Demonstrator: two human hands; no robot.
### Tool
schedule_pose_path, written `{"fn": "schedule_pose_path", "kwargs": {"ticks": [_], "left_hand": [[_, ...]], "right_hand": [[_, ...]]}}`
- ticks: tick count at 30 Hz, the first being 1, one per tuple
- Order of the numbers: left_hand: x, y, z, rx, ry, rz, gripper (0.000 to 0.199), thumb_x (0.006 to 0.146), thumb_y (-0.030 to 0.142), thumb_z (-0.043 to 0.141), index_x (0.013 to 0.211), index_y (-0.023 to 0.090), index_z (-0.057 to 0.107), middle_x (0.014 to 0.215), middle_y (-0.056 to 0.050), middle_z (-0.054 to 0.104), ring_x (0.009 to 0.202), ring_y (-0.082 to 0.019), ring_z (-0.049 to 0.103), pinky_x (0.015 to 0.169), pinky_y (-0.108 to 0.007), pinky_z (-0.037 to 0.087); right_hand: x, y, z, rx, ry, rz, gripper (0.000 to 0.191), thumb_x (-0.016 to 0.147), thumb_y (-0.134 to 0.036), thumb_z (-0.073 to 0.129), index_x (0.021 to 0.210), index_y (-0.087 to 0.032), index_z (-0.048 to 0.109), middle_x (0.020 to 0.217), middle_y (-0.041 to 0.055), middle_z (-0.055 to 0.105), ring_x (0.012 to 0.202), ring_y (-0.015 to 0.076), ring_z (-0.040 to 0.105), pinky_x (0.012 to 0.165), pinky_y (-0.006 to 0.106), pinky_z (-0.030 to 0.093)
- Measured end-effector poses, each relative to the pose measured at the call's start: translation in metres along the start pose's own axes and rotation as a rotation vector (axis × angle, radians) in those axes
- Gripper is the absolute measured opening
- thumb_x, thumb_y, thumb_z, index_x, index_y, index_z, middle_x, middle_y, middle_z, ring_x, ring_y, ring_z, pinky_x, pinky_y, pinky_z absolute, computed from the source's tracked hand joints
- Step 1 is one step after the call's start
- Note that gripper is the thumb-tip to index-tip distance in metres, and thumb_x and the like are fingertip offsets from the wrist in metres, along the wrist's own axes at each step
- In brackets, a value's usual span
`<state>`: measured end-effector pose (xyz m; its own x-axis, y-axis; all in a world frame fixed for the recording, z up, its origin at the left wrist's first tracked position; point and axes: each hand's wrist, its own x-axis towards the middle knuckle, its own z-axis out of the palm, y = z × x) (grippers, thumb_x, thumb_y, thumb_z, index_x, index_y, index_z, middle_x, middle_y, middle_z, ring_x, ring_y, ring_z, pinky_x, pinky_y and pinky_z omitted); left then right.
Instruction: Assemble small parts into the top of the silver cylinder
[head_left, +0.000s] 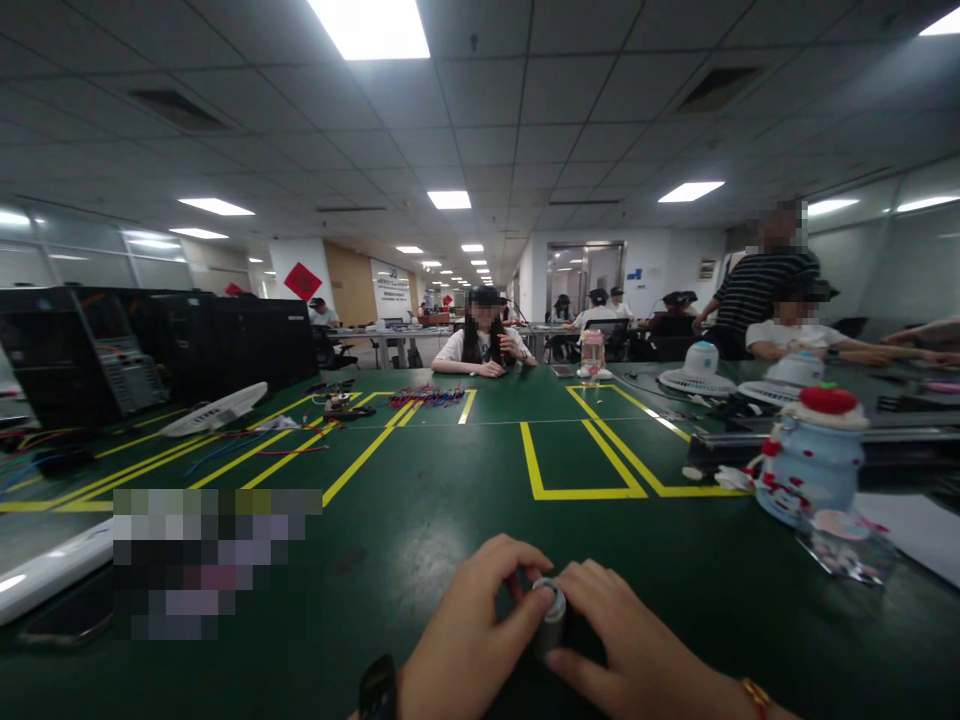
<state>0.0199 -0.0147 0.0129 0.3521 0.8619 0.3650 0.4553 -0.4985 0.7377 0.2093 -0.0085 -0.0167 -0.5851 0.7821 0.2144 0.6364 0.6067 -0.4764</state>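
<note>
Grey cylinder (552, 628) sits in both hands (474, 615) — blue bottle (814, 468) apart.

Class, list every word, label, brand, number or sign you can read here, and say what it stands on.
No text can be read with certainty.
White wall panel with dark lettering: too small and blurred.
Red diamond-shaped decoration: no character can be made out.
Small grey cylinder between the left hand and right hand: no legible marking.

cylinder (552, 630): grey | tabletop (420, 465): green | tape (585, 494): yellow | shirt (772, 275): dark, light-striped
</note>
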Motion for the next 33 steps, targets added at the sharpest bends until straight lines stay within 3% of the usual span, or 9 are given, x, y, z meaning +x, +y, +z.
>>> {"fn": "schedule_pose_path", "kwargs": {"ticks": [4, 13, 19, 25, 29, 33], "left_hand": [[0.0, -0.001, 0.001, -0.008, -0.015, 0.035, 0.012, 0.085, 0.015, 0.055, 0.084, 0.019, 0.066, 0.084, -0.003, 0.063, 0.08, -0.015, 0.057, 0.073, -0.025, 0.044], [-0.002, 0.004, 0.0, -0.02, -0.014, 0.005, 0.015, 0.086, 0.014, 0.053, 0.094, 0.018, 0.066, 0.091, -0.004, 0.062, 0.082, -0.015, 0.057, 0.076, -0.026, 0.044], [-0.001, 0.001, 0.001, -0.03, 0.003, -0.004, 0.012, 0.087, 0.021, 0.055, 0.084, 0.018, 0.066, 0.086, -0.003, 0.062, 0.08, -0.016, 0.057, 0.071, -0.025, 0.043], [0.001, -0.008, -0.017, -0.061, 0.072, -0.08, 0.02, 0.09, 0.032, 0.052, 0.093, 0.02, 0.068, 0.092, -0.003, 0.065, 0.083, -0.017, 0.058, 0.072, -0.028, 0.043], [-0.003, -0.025, -0.029, -0.007, -0.062, -0.097, 0.018, 0.087, 0.029, 0.056, 0.092, 0.022, 0.071, 0.094, -0.003, 0.065, 0.086, -0.017, 0.058, 0.077, -0.029, 0.044], [-0.006, -0.038, -0.027, -0.012, -0.184, -0.077, 0.016, 0.085, 0.027, 0.06, 0.092, 0.023, 0.073, 0.097, -0.003, 0.063, 0.092, -0.017, 0.058, 0.086, -0.031, 0.043]], "right_hand": [[-0.001, 0.002, 0.001, -0.008, 0.008, 0.003, 0.027, 0.08, -0.026, 0.062, 0.105, -0.02, 0.055, 0.105, 0.0055, 0.057, 0.095, 0.0235, 0.049, 0.085, 0.038, 0.038], [-0.002, 0.002, 0.001, 0.003, 0.011, -0.007, 0.028, 0.082, -0.027, 0.061, 0.109, -0.021, 0.053, 0.109, 0.0059, 0.057, 0.096, 0.0238, 0.049, 0.087, 0.039, 0.037], [-0.002, 0.003, 0.002, 0.002, 0.026, -0.012, 0.029, 0.081, -0.028, 0.062, 0.108, -0.021, 0.054, 0.109, 0.006, 0.057, 0.097, 0.024, 0.049, 0.086, 0.039, 0.037], [-0.002, -0.005, -0.005, 0.03, 0.002, 0.021, 0.021, 0.083, -0.028, 0.061, 0.102, -0.022, 0.055, 0.102, 0.0027, 0.057, 0.091, 0.0209, 0.05, 0.081, 0.034, 0.038], [-0.001, -0.007, -0.007, 0.026, -0.004, 0.027, 0.022, 0.083, -0.03, 0.062, 0.102, -0.022, 0.055, 0.102, 0.0027, 0.057, 0.092, 0.0209, 0.049, 0.082, 0.035, 0.038], [-0.001, -0.006, -0.007, 0.013, -0.016, 0.029, 0.02, 0.082, -0.028, 0.062, 0.1, -0.021, 0.056, 0.1, 0.003, 0.057, 0.089, 0.0206, 0.049, 0.079, 0.034, 0.038]]}}
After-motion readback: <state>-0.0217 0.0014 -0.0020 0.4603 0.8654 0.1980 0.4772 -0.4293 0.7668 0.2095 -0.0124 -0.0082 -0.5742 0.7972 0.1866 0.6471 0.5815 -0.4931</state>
